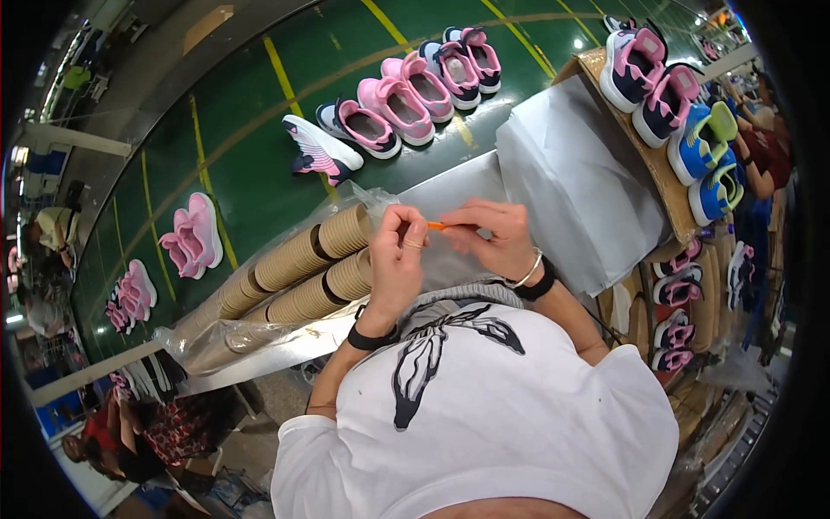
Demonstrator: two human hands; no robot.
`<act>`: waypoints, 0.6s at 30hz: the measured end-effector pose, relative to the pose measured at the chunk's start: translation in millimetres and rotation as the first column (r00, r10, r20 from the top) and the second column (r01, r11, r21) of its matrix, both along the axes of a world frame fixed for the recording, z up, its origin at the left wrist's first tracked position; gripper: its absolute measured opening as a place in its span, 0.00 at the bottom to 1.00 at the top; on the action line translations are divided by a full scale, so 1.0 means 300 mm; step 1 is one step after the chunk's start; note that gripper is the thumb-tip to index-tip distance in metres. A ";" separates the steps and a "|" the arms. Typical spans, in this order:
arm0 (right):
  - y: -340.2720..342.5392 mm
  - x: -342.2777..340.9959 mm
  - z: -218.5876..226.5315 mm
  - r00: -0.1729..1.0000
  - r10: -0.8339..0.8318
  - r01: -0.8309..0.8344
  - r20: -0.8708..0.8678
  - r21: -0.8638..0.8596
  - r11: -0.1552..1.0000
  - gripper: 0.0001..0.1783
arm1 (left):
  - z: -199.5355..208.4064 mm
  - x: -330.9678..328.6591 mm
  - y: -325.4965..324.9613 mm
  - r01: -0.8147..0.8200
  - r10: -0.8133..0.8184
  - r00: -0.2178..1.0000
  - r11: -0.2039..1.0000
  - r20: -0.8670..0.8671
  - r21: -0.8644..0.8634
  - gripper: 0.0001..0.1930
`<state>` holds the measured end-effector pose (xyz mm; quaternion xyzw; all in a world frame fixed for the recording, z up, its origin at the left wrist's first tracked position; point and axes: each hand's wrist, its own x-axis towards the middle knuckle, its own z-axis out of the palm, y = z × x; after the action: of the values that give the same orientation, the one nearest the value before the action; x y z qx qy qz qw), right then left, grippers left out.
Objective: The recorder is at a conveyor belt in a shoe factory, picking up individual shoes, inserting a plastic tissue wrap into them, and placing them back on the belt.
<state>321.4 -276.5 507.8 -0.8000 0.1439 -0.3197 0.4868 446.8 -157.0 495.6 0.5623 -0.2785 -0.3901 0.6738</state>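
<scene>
In front of my chest, a small slim orange object (437, 226) spans the gap between my two hands; its exact kind I cannot make out. My left hand (399, 262) is closed, with thumb and fingers pinched at the object's left end. The thumb and fingertips of my right hand (496, 237) grip its other end. Just left of my left hand lie long stacks of nested brown cardboard pieces (292, 259), partly wrapped in clear plastic (378, 198). To the right of my right hand rests a pile of white paper sheets (575, 173).
Beyond my hands, a row of pink and navy sneakers (402, 105) stands on a green conveyor belt (242, 138). More pink shoes (194, 236) sit at left. A cardboard box (644, 186) at right has navy and blue shoes (702, 143) along it. People are farther off.
</scene>
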 end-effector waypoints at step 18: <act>-0.097 0.060 -0.037 0.988 -0.151 0.137 0.031 0.271 0.953 0.04 | 0.004 0.121 0.027 -0.505 0.503 0.863 0.861 -0.047 -0.055 0.07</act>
<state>339.4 -305.7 496.8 -0.7057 0.2311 -0.3523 0.5697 483.0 -148.9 496.9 0.5870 -0.1239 -0.1999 0.7747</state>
